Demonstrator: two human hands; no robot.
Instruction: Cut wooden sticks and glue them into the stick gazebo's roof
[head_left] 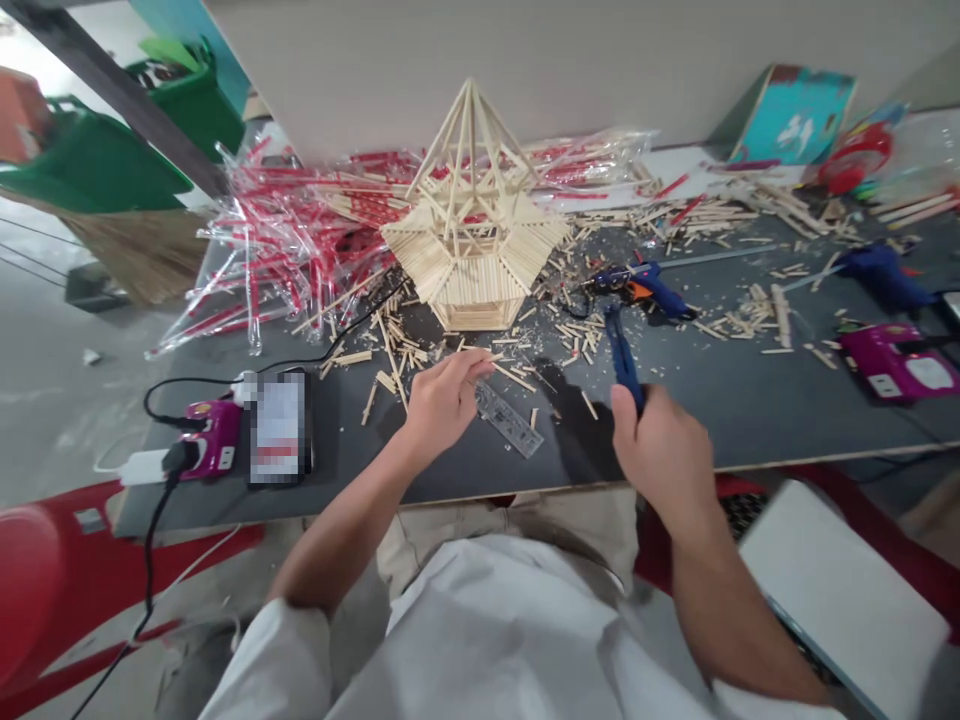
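My left hand is just above the front of the table, its fingers pinched together on what looks like a thin wooden stick, mostly hidden by the fingertips. Beside those fingers lies a clear plastic ruler, slanting toward the table's front edge. To the right, my right hand is wrapped around a slim blue hand tool that points away from me; its exact kind is hard to make out. Behind both hands stands a model pavilion of wooden sticks, with a flared lower roof and a pointed open frame on top.
Plastic-wrapped stick packs pile up at the back left. Stick offcuts litter the dark table. A blue glue gun and another lie right. A phone rests beside a purple power strip with cables.
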